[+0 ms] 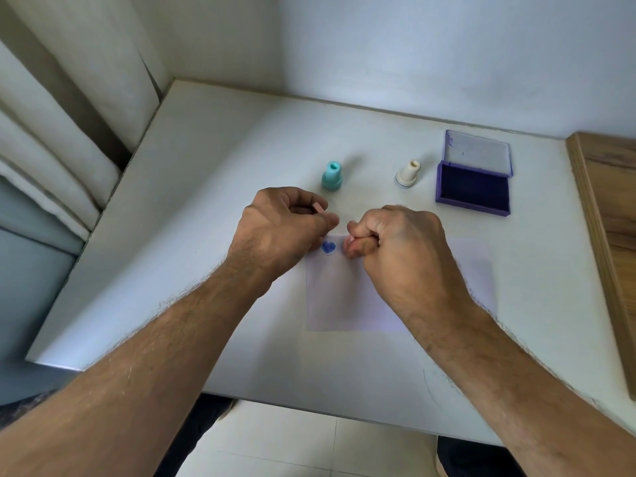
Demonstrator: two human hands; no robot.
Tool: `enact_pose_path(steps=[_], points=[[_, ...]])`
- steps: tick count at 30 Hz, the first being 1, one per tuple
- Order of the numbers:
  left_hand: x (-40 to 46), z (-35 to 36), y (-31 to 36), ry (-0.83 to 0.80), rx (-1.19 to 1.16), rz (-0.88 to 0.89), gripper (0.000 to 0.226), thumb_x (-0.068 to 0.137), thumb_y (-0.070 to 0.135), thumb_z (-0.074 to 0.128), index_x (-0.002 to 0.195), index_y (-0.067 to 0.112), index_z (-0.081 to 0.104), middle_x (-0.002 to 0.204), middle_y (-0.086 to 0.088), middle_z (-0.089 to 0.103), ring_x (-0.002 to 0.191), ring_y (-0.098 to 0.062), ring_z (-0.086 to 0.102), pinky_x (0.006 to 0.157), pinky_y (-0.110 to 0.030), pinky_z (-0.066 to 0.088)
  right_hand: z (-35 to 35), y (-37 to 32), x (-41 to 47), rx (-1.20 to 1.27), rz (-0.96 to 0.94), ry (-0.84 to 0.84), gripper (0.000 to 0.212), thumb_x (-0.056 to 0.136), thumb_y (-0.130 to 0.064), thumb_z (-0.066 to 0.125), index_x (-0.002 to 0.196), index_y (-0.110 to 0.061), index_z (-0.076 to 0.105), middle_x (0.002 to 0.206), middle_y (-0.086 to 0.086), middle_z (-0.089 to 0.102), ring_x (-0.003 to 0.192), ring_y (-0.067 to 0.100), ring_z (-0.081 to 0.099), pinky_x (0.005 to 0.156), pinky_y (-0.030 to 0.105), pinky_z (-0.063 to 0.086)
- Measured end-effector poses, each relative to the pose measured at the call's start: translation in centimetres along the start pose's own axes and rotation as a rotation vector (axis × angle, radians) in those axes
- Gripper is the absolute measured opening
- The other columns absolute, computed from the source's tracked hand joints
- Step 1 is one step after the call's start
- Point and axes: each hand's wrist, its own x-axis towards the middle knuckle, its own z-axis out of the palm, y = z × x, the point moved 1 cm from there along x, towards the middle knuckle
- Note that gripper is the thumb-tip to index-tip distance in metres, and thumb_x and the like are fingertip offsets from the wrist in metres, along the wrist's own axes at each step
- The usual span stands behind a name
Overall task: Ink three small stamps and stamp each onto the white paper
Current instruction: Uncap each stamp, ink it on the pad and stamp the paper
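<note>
My left hand (278,232) is closed around a small pink stamp (318,208), of which only one end shows between thumb and fingers, just above the top left corner of the white paper (344,297). A round blue print (328,247) sits on the paper right beside that hand. My right hand (395,246) is curled into a fist with its knuckles resting on the paper's top edge, next to the print; I see nothing held in it. A teal stamp (332,176) and a cream stamp (408,173) stand upright behind the hands. The purple ink pad (473,187) lies with its lid up at the right.
The white table (213,201) meets a wall at the back and a curtain on the left. A wooden board (609,218) runs along the table's right edge. The near edge of the table is just below my forearms.
</note>
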Motion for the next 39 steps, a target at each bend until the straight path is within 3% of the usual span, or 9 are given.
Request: enact_pose_path(steps=[4,10,17,21,26,31,37,39], points=[[0.0,0.0,0.1,0.001,-0.001,-0.006,0.012,0.077,0.016,0.08,0.088,0.017,0.075,0.083,-0.004,0.079,0.08,-0.026,0.077,0.085,-0.043,0.061,0.0,-0.1,0.2,0.15,0.153,-0.028,0.013,0.087,0.001,0.064,0.091,-0.004,0.076,0.093,0.003,0.074,0.084,0.014,0.071,0.087,0.016,0.051],[0.0,0.0,0.1,0.0,0.006,-0.008,0.015,0.072,0.022,0.08,0.086,0.021,0.075,0.08,0.0,0.079,0.078,-0.022,0.077,0.084,-0.043,0.061,0.2,-0.2,-0.1,0.047,0.052,0.023,0.01,0.084,-0.004,0.069,0.081,-0.012,0.074,0.086,-0.001,0.072,0.08,0.015,0.07,0.081,0.034,0.058],[0.1,0.1,0.0,0.004,0.009,-0.005,0.013,0.073,0.022,0.079,0.086,0.022,0.075,0.078,0.001,0.079,0.076,-0.019,0.077,0.085,-0.042,0.061,0.3,-0.1,0.5,0.031,0.102,-0.068,0.009,0.086,-0.007,0.067,0.079,-0.006,0.071,0.086,0.011,0.072,0.084,0.026,0.07,0.082,0.041,0.057],[0.1,0.1,0.1,-0.006,0.011,-0.017,0.02,0.067,0.027,0.078,0.086,0.022,0.076,0.08,0.0,0.079,0.078,-0.022,0.077,0.085,-0.042,0.061,0.4,0.0,0.3,0.022,0.078,0.006,0.014,0.083,-0.002,0.063,0.074,-0.01,0.07,0.079,0.003,0.073,0.077,0.021,0.069,0.077,0.04,0.058],[0.1,0.1,0.3,0.001,0.015,-0.02,0.012,0.075,0.019,0.079,0.087,0.019,0.075,0.081,-0.003,0.079,0.08,-0.025,0.077,0.085,-0.042,0.061,0.0,-0.1,-0.2,-0.05,-0.048,0.055,0.013,0.083,-0.005,0.059,0.074,-0.01,0.067,0.071,0.006,0.069,0.07,0.026,0.066,0.069,0.039,0.056],[0.2,0.0,0.4,0.002,0.021,-0.032,0.012,0.075,0.02,0.079,0.087,0.019,0.076,0.08,-0.003,0.079,0.08,-0.026,0.077,0.084,-0.042,0.061,0.6,0.2,0.7,-0.027,0.115,-0.051,0.01,0.084,-0.007,0.065,0.074,-0.005,0.069,0.087,0.012,0.074,0.083,0.026,0.07,0.078,0.042,0.058],[0.1,0.1,0.7,0.007,0.02,-0.045,0.011,0.077,0.017,0.079,0.088,0.017,0.075,0.082,-0.006,0.079,0.082,-0.027,0.077,0.083,-0.042,0.062,0.5,-0.3,2.2,-0.133,0.262,-0.311,0.014,0.091,-0.019,0.064,0.094,-0.007,0.069,0.105,0.012,0.072,0.094,0.022,0.066,0.092,0.039,0.054],[0.1,0.1,0.7,0.006,0.023,-0.047,0.011,0.078,0.016,0.079,0.088,0.017,0.075,0.082,-0.006,0.079,0.083,-0.027,0.077,0.083,-0.041,0.062,0.2,-0.8,1.4,-0.177,0.192,-0.236,0.011,0.092,-0.019,0.063,0.093,-0.009,0.068,0.101,0.009,0.071,0.092,0.024,0.066,0.086,0.038,0.055]])
